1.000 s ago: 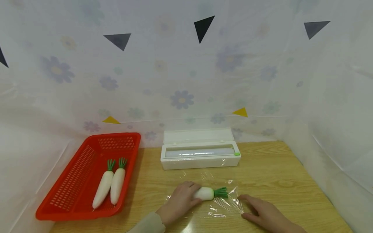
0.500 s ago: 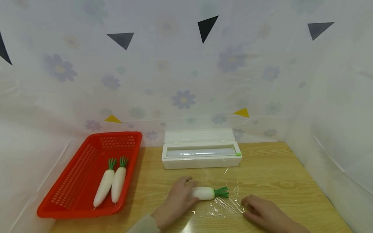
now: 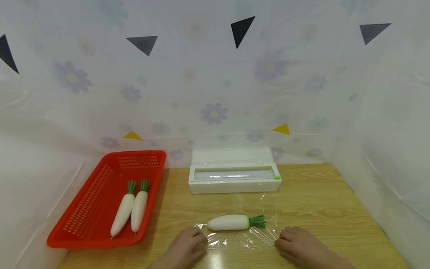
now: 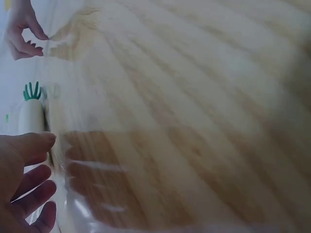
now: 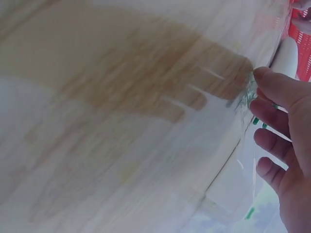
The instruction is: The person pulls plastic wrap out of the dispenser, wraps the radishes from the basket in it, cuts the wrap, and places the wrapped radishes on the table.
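A white radish [image 3: 230,222] with cut green stems lies sideways on a sheet of clear plastic wrap [image 3: 240,244] on the wooden table. My left hand [image 3: 186,246] pinches the wrap's near left edge, just below the radish's tip; creases run from its fingers. At the near right corner my right hand [image 3: 300,244] pinches the wrap, which is drawn into tight lines toward the stems. Neither hand touches the radish. In the left wrist view, the left thumb [image 4: 41,141] partly hides the index finger. Behind the radish stands a white wrap dispenser [image 3: 235,186], lid up, its roll showing.
To the left, a red plastic basket [image 3: 77,244] holds two more white radishes [image 3: 122,215] side by side. A flowered white sheet [image 3: 215,74] hangs behind the table, with further white sheeting [image 3: 393,149] on the right.
My left hand has let go of the radish and moved down-left to the wrap's edge, so the whole radish now shows. The right hand has stayed at its corner.
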`<action>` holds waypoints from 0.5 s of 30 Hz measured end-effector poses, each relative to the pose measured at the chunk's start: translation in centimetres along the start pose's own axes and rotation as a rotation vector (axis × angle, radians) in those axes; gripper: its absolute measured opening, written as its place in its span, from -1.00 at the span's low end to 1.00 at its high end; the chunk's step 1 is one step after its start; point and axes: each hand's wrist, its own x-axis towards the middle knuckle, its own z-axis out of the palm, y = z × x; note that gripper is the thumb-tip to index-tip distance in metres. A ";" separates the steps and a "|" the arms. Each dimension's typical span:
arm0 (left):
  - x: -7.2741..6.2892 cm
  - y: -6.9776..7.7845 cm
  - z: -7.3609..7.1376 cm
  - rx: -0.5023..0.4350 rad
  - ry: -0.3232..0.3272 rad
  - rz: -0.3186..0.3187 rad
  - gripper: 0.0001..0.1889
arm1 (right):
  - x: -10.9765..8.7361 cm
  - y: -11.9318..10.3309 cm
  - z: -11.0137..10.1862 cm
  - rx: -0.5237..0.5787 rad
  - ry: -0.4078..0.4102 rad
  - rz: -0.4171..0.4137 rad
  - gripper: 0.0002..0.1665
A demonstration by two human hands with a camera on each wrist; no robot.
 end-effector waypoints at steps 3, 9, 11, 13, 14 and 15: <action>-0.8 -0.4 -0.1 -0.009 -0.049 0.001 -0.77 | 0.2 -0.3 0.1 -0.049 0.004 -0.025 -0.68; -1.0 -0.5 -0.2 -0.016 -0.076 -0.009 -0.82 | 0.5 -0.3 0.9 -0.147 0.043 -0.056 -0.69; -0.9 -0.5 -0.2 -0.021 -0.074 -0.015 -0.82 | 0.6 -0.3 1.1 -0.163 0.068 -0.045 -0.48; -0.9 -0.4 -0.2 -0.021 -0.071 -0.018 -0.81 | 0.7 -0.3 1.2 -0.148 0.095 -0.018 -0.46; -0.8 -0.4 -0.2 -0.021 -0.069 -0.017 -0.81 | 0.8 -0.4 1.1 -0.132 0.107 0.004 -0.51; -0.8 -0.4 -0.3 -0.019 -0.069 -0.018 -0.81 | 0.8 -0.4 0.9 -0.112 0.116 0.033 -0.61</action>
